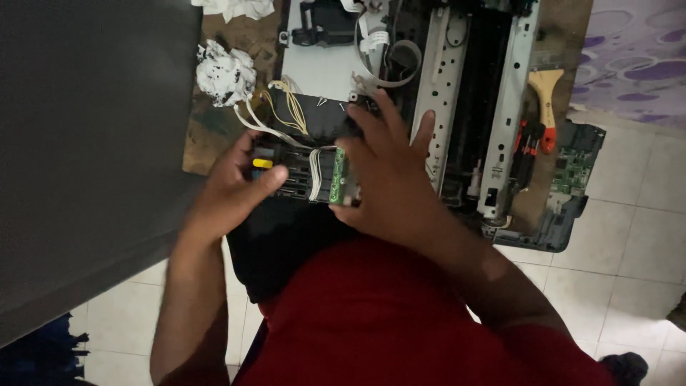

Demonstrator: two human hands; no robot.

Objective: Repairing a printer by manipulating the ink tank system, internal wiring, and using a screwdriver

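Note:
Both my hands hold a black printer carriage unit [300, 174] with a yellow tab, white ribbon cables and a small green circuit board on its right end. My left hand [232, 189] grips its left side, thumb across the front by the yellow tab. My right hand [389, 179] holds the right end at the green board, fingers spread upward. Thin white and yellow tubes [275, 114] run from the unit toward the opened printer chassis [457, 93] lying on the brown table [204, 139].
An ink-stained crumpled tissue [225, 71] lies at the table's left. A brush with a wooden handle [547, 93], a red-handled tool [547, 136] and a green circuit board [572, 171] sit on the right. A dark grey panel [86, 143] fills the left. Below is tiled floor [622, 236].

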